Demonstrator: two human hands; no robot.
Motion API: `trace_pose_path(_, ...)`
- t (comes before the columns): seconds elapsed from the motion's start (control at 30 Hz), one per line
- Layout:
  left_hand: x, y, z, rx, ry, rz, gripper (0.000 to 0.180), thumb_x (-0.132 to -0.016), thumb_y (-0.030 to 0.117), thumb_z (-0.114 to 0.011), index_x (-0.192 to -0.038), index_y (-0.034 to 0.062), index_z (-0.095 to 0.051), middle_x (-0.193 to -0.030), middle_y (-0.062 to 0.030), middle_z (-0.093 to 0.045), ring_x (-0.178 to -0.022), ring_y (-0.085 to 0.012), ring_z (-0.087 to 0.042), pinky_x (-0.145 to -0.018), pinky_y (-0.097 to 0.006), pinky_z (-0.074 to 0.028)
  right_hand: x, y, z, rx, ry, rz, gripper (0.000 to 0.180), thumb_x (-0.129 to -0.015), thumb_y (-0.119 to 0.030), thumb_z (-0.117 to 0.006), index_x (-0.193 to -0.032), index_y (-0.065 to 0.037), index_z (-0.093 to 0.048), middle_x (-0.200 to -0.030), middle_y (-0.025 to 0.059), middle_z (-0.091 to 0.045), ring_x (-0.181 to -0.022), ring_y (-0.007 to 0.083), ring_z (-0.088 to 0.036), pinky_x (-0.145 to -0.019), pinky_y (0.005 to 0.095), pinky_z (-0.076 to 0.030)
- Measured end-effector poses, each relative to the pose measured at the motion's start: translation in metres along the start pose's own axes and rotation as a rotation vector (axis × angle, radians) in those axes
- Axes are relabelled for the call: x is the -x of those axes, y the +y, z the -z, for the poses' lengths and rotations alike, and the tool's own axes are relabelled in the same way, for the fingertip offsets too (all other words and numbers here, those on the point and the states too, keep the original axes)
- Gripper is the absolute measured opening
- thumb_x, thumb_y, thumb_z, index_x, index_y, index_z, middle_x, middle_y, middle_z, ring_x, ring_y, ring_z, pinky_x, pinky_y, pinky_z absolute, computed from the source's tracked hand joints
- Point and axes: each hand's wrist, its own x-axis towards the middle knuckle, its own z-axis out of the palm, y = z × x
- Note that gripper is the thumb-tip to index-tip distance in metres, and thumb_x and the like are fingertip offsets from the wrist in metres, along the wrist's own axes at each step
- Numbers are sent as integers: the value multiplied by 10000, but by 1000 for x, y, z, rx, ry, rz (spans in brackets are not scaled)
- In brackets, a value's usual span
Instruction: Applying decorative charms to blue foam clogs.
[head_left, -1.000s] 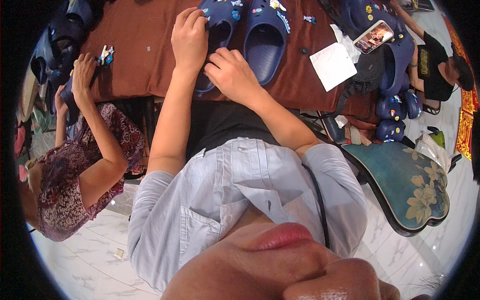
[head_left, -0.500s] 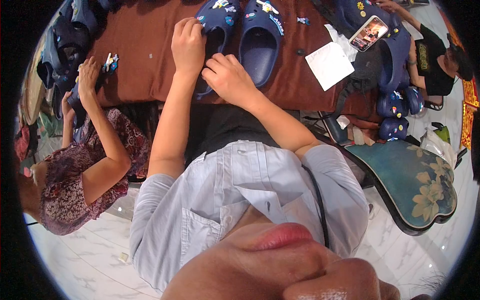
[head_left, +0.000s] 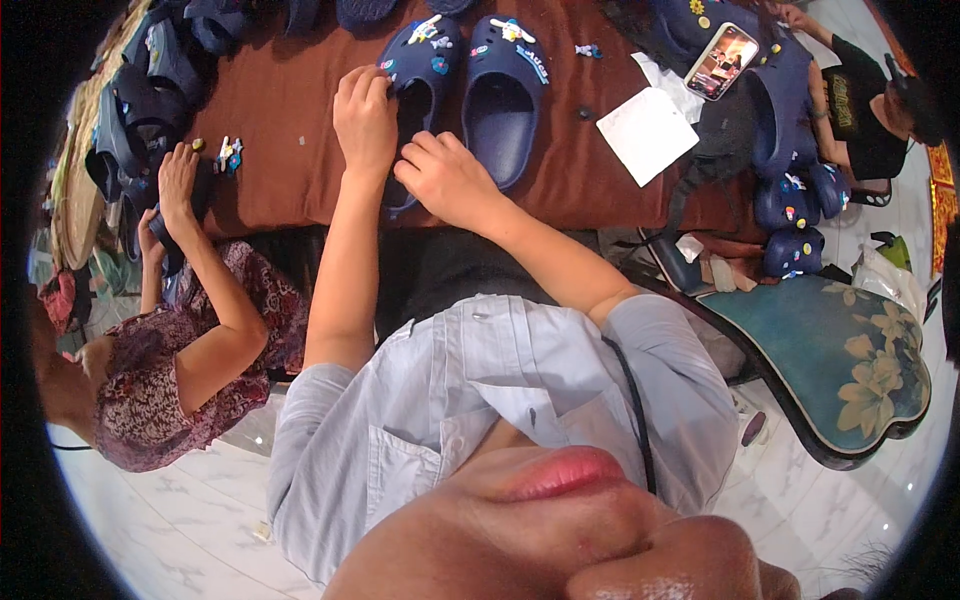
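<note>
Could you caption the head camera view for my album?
Left hand and right hand at one navy clog, a second clog alongside on brown cloth.

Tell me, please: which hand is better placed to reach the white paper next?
Probably the right hand: it looks nearer to the white paper, which lies toward that side. The left hand is farther away, at the left clog's outer side.

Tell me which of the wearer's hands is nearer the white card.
Right. The right hand lies left of the white card; the left hand is farther left, at a blue clog.
</note>
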Motion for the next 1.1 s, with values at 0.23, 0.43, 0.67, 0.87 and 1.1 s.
trace_pose_path(0.23, 8, -2, 3, 10, 4, 33, 240, -731, 12, -722, -967, 30, -682, -1108, -73, -692, -1130, -295, -611, -932, -428, -495, 3, -2, -1, -12, -2, 19, 94, -826, -164, -587, -799, -97, -647, -861, 53, -618, -917, 223, -583, -776, 362, -450)
trace_pose_path(0.43, 3, 3, 0, 80, 63, 48, 284, -710, -12, -736, -990, 13, -695, -1102, -79, -692, -1106, -310, -611, -941, -420, -508, 1, 3, 1, -24, -11, 33, 92, -830, -156, -581, -811, -96, -649, -877, 59, -625, -930, 229, -584, -784, 364, -451)
trace_pose_path(0.67, 13, 2, 17, 181, 77, 126, 390, -720, -40, -719, -1101, 30, -677, -1114, -154, -644, -1129, -383, -561, -983, -471, -460, -3, -4, 10, -151, -30, 71, 149, -871, -207, -698, -818, -74, -656, -894, 74, -627, -945, 260, -583, -778, 383, -445)
trace_pose_path(0.87, 40, 23, 39, 195, 6, 206, 497, -780, -1, -734, -1267, 56, -653, -1185, -169, -603, -1206, -383, -519, -1042, -467, -439, 6, 2, 17, -438, 37, -92, 132, -846, -136, -730, -869, -24, -664, -940, 110, -659, -969, 294, -611, -811, 420, -471)
trace_pose_path(1.1, 35, 53, 72, 394, -186, 174, 478, -841, 79, -736, -1310, 83, -646, -1125, -163, -643, -1069, -347, -618, -920, -435, -519, -7, 20, 94, -494, 393, -124, 74, -823, 8, -738, -876, -3, -688, -944, 118, -715, -892, 308, -666, -816, 402, -541)
